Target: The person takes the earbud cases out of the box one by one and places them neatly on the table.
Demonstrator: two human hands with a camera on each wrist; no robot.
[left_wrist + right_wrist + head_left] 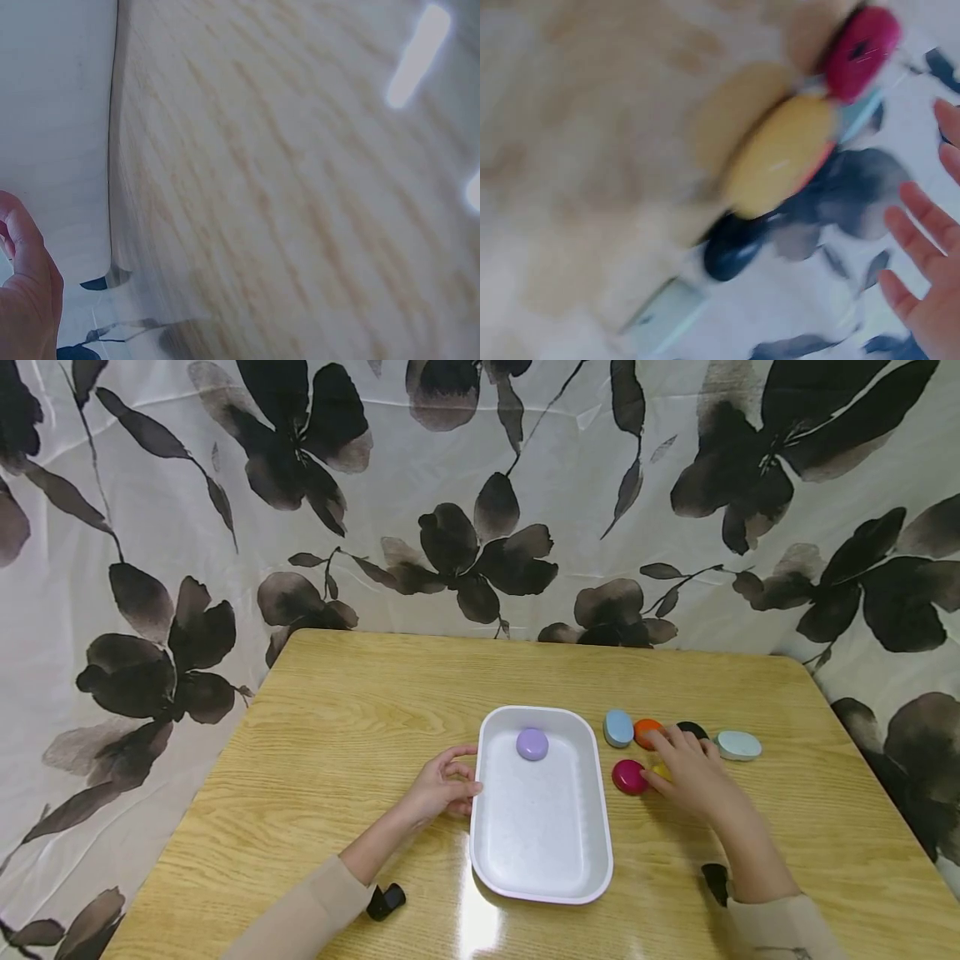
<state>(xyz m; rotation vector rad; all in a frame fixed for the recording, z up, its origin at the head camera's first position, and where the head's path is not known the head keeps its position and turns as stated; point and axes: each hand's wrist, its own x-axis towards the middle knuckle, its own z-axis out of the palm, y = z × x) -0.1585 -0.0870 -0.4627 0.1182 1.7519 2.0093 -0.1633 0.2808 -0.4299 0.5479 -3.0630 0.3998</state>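
Note:
A white rectangular tray [542, 843] lies on the table with a round purple piece [532, 744] inside its far end. My left hand [442, 785] holds the tray's left side, thumb at the rim. The left wrist view shows bent fingers beside the tray's pale wall [56, 112]. Over a group of smooth rounded pieces reaches my right hand [693, 777], fingers loosely spread and nothing held. Beneath it is a yellow oval piece [780, 157], mostly hidden in the head view. Close to the thumb lies a magenta round piece [629, 777]; an orange piece [647, 732] sits near the fingertips.
A blue oval piece [618, 728] lies just right of the tray. A black piece [692, 729] and a pale mint oval piece [738, 745] lie beyond and right of the right hand. Floral cloth [450, 468] hangs behind the wooden table [337, 710].

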